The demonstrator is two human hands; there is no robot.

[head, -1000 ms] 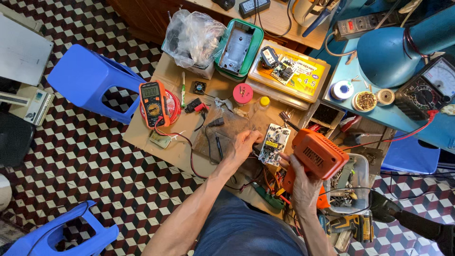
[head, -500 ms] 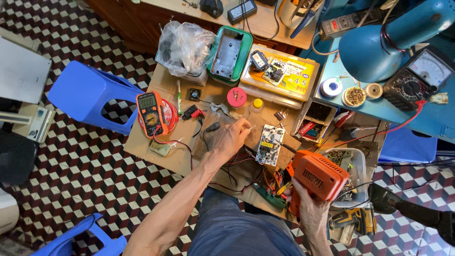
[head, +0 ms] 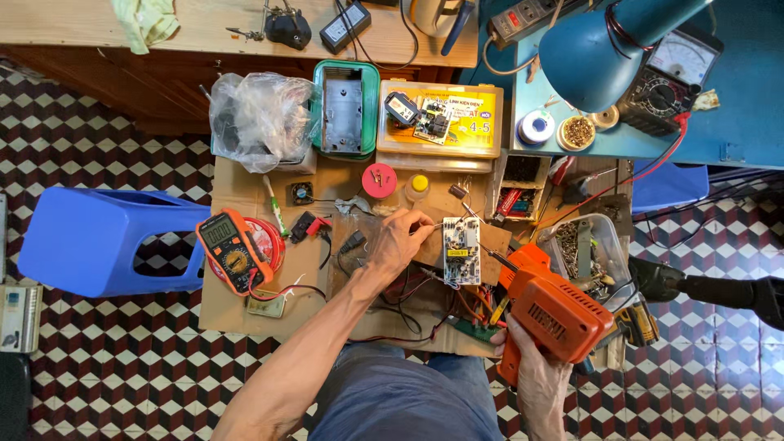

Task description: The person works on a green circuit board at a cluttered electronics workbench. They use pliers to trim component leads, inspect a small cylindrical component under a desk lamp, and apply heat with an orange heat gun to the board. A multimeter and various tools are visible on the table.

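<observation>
1. Soldering work looks under way, not finished: the right hand [head: 539, 384] is wrapped around the grip of an orange soldering gun [head: 549, 314], its tip just beside one white circuit board [head: 461, 251].
2. That board lies on a wooden block on the low table [head: 245, 192]; the left hand [head: 398, 239] rests beside it, fingertips pinching a thin wire or lead.
3. Counted: one soldering gun, one orange multimeter [head: 231, 250], one analogue meter [head: 668, 75], two blue stools [head: 90, 238], one blue lamp [head: 592, 51].

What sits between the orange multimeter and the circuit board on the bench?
In the head view, the left hand lies between the orange multimeter and the circuit board, along with a black plug and loose wires.
</observation>
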